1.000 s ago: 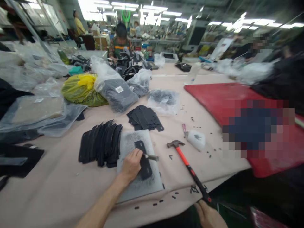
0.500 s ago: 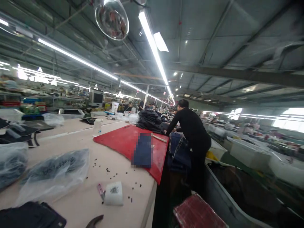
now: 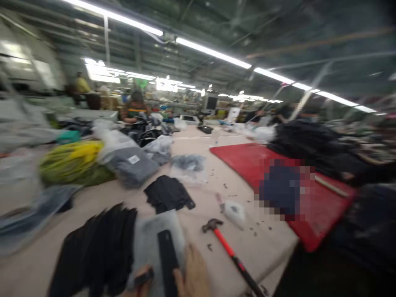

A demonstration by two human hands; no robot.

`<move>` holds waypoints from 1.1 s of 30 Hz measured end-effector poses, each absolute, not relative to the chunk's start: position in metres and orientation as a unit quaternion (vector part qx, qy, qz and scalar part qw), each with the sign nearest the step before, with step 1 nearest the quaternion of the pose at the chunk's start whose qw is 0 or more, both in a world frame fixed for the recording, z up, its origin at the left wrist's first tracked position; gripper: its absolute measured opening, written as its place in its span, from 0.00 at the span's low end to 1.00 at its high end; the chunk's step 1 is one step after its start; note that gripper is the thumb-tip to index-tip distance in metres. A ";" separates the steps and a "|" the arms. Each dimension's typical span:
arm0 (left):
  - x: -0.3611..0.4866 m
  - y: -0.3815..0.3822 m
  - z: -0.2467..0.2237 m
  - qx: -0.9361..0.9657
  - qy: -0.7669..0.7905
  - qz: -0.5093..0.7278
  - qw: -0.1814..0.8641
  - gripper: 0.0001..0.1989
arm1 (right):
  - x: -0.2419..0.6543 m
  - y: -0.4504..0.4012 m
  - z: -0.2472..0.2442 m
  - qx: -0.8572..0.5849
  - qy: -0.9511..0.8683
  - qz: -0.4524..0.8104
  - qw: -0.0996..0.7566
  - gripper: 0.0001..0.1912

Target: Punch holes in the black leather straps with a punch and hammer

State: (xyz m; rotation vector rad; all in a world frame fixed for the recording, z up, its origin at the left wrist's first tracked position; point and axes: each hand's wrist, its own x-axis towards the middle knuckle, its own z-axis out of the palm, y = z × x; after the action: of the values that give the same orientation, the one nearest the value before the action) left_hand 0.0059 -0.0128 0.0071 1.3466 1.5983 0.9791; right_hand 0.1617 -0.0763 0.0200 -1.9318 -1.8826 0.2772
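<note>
My left hand (image 3: 145,284) is at the bottom edge, its fingers closed on a small dark piece (image 3: 143,277) whose kind blur hides. Just right of it, a long black strip (image 3: 167,255) with a rounded end lies on a pale grey slab (image 3: 145,231). My right hand (image 3: 194,272) rests along the slab's right side, fingers stretched out and thumb at the strip's edge. Left of the slab lies a row of overlapping black pieces (image 3: 99,247). A claw hammer (image 3: 227,245) with a red and black handle lies right of my right hand.
More black pieces (image 3: 168,192) lie beyond the slab, near a clear bag (image 3: 188,167). A white block-like item (image 3: 234,212) sits among small dark bits. A red sheet (image 3: 235,159) covers the table's right corner. Bagged bundles (image 3: 133,165) stand left; a person (image 3: 134,109) sits behind.
The view has swung left and down. Both my hands, the slab, the strip and the whole hammer have come into sight; the person in black is no longer clearly visible.
</note>
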 end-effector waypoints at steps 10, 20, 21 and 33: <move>-0.035 -0.059 -0.003 0.681 0.534 0.450 0.220 0.12 | 0.142 -0.076 -0.012 -0.704 -0.659 0.133 0.229 0.34; -0.036 -0.057 -0.002 0.684 0.502 0.476 0.231 0.11 | 0.218 -0.032 0.005 -0.715 -0.434 0.417 0.356 0.26; -0.035 -0.057 0.000 0.683 0.501 0.478 0.233 0.10 | 0.219 -0.017 0.013 -0.717 -0.421 0.410 0.375 0.28; -0.032 -0.061 -0.001 0.679 0.516 0.474 0.218 0.11 | 0.106 0.096 0.074 -0.620 -0.654 0.312 0.302 0.23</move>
State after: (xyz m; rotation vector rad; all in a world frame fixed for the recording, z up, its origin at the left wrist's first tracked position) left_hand -0.0315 -0.0606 -0.0015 1.8802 1.4278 1.3123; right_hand 0.1064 0.0964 0.0744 -1.6440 -1.7338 0.8278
